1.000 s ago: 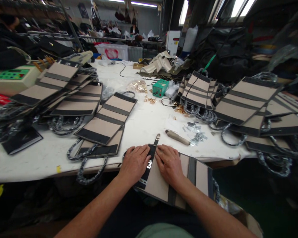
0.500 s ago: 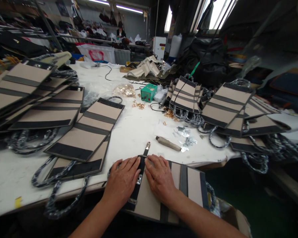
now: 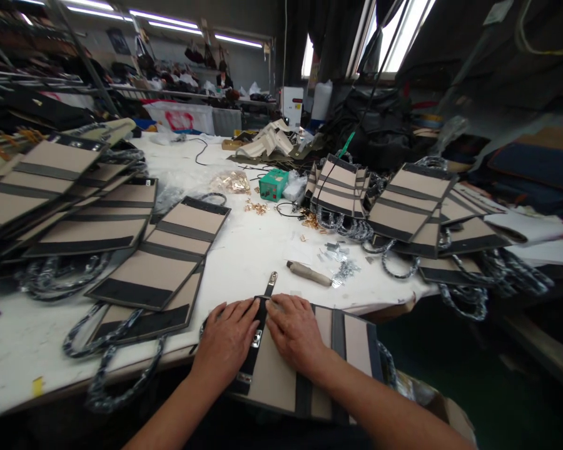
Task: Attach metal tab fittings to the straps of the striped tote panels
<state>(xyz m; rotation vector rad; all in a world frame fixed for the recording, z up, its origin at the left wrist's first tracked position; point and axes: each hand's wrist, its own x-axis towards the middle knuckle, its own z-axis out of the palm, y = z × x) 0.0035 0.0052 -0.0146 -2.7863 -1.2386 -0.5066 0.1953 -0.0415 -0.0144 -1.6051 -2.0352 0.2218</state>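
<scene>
A beige and black bag panel (image 3: 276, 369) lies partly over the table's near edge in front of me. Down its left side runs a black band with a metal fitting (image 3: 256, 339). My left hand (image 3: 228, 340) rests on the band's left side, fingers stretched toward the far edge. Flat on the beige side, my right hand (image 3: 293, 334) has its fingertips close to the left ones. A short black strap with a metal clasp plate (image 3: 273, 279) sticks out past the panel's far edge between both hands. The undersides of my fingers are hidden.
Stacked bag panels with wrapped handles lie left (image 3: 143, 275) and right (image 3: 410, 200). A tool with a wrapped grip (image 3: 308, 273) lies beyond my hands, near small silver pieces (image 3: 344, 265). Further back are a green box (image 3: 273, 184) and gold fittings (image 3: 256, 207). A person sits far off.
The camera view has tilted up slightly and shifted a little to the right. Both hands stay on the panel in nearly the same pose.
</scene>
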